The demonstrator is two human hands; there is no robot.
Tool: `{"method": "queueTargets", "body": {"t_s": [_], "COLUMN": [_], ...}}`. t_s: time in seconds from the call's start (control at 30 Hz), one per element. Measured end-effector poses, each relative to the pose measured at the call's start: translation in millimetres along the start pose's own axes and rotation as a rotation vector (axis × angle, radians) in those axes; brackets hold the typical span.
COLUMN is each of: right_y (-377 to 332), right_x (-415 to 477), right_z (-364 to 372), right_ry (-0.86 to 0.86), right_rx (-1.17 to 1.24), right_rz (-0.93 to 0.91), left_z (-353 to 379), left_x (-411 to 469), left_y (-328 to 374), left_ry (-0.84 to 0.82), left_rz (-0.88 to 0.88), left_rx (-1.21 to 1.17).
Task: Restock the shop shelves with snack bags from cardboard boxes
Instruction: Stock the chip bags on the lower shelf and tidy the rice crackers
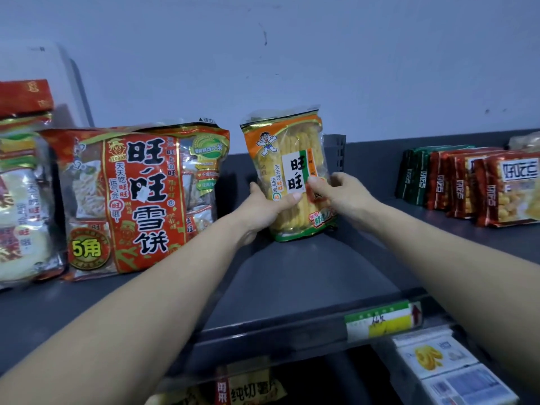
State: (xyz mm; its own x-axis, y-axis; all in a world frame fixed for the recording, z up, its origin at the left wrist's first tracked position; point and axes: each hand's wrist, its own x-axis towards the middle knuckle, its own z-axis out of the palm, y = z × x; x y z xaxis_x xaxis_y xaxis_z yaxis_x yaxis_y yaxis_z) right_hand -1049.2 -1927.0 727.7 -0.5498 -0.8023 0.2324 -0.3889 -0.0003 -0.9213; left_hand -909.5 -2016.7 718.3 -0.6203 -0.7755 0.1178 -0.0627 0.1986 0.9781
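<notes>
Both hands are closed on one bag. The left hand grips its left edge with the thumb across the front, and the right hand pinches the right edge in the same way. The hands are near each other, with only the bag between them.

The orange bag stands upright with its bottom on the grey shelf, far back near the wall. It sits in a gap between the big red bag on the left, just beside it, and the row of red packs on the right, well apart. A price label is on the front edge of the shelf.

I judge that the step in hand is placing this bag. The next move calls for a gentle release, so the bag stays standing, and then for fetching another one. No box is in view.
</notes>
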Motion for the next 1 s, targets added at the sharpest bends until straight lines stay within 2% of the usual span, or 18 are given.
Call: {"method": "queueTargets", "body": {"t_s": [0.13, 0.27, 0.43, 0.6, 0.7, 0.8, 0.87, 1.0], "right_y": [-22, -56, -105, -140, -150, -155, -158, -156], "right_x": [-28, -66, -112, -152, -167, -169, -164, -140], "right_z": [-7, 6, 68, 161, 220, 274, 307, 359], "right_ry": [0.198, 0.210, 0.050, -0.212, -0.374, -0.501, -0.528, -0.437], "right_rx": [-0.137, -0.108, -0.102, -0.174, -0.208, -0.253, -0.265, -0.258], "right_rz": [-0.106, -0.213, -0.365, -0.464, -0.450, -0.351, -0.303, -0.159], "left_z": [-7, -26, -94, -203, -279, -338, -365, -400], "left_x": [-34, -78, -139, -195, -218, -228, -227, -212], "left_y": [23, 42, 51, 39, 14, -9, -23, -48], "left_ry": [0.020, 0.085, 0.276, 0.652, 0.826, 0.969, 0.951, 0.846], "left_rz": [0.003, 0.116, 0.174, 0.108, -0.055, -0.266, -0.331, -0.296], "left_rx": [0.140, 0.388, 0.449, 0.498, 0.580, 0.690, 0.652, 0.520]}}
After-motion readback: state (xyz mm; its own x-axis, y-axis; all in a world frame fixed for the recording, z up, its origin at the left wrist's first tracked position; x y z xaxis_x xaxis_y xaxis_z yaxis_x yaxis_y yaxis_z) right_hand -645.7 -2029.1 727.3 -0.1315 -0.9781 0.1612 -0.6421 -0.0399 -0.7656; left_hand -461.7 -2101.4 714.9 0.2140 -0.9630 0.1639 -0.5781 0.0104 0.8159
